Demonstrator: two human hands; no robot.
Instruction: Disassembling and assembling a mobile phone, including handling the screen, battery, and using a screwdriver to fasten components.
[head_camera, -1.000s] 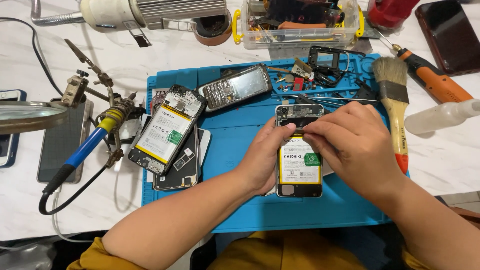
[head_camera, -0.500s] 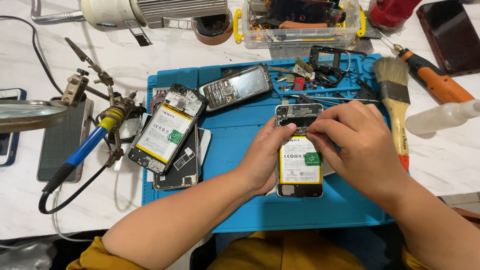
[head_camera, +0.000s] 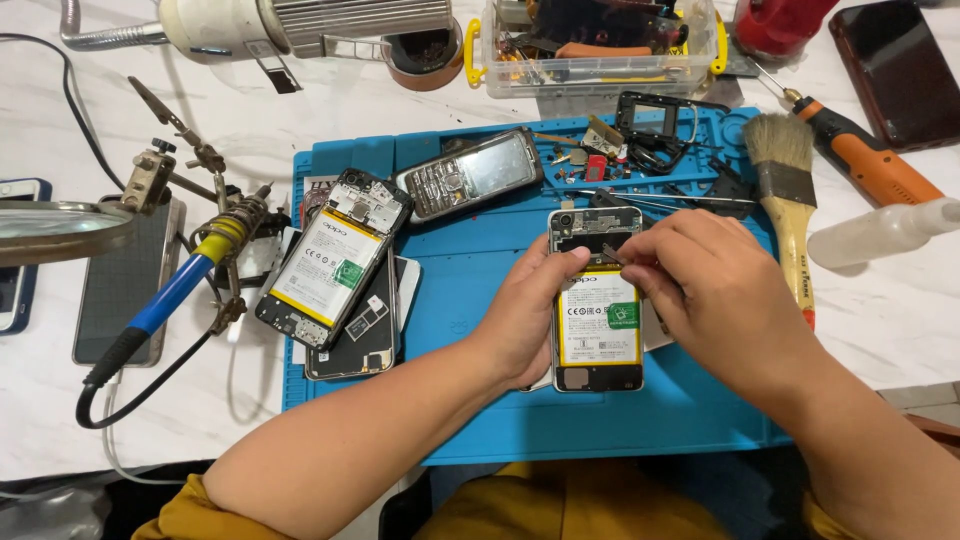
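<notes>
Yellow-labelled battery facing up inside opened phone, flat on blue mat, long axis running away from the body, camera end far. Braced along its left edge by left hand, thumb curled onto the near-left rim, holding the case. Pinched narrow over the upper board, right hand, fingertips meeting just above the battery's top edge, possibly on a small dark part; too small to tell. Nearer that spot: right hand. Farther left, second opened phone, keypad handset, soldering iron; to the right, brush.
</notes>
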